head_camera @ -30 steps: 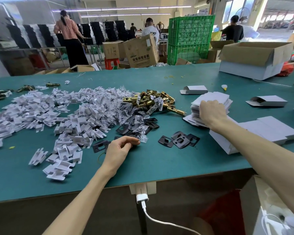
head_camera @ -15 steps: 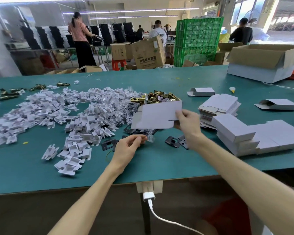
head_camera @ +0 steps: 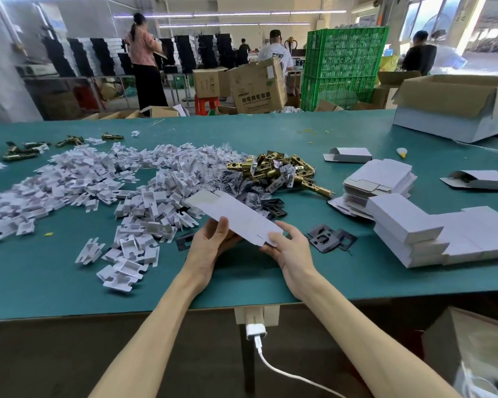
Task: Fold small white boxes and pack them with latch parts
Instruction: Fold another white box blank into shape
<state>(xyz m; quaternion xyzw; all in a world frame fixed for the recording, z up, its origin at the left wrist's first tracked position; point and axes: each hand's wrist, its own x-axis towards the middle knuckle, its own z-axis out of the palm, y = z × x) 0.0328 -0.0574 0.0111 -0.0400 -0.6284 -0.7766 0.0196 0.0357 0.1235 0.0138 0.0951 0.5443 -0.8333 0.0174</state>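
A flat white box blank (head_camera: 236, 215) is held above the bench (head_camera: 69, 282) near its front edge — pinched by the fingers (head_camera: 222, 228) of the left hand (head_camera: 210, 245) and the right hand (head_camera: 289, 249) at its near end. The card is judged light, thin, easily creased — best gripped by its edges.

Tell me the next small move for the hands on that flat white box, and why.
Probably push the flat white box blank open into a sleeve. Both the left hand and right hand grip its near end above the table, it is not yet squared up, and the brass latches lie unpacked behind it.
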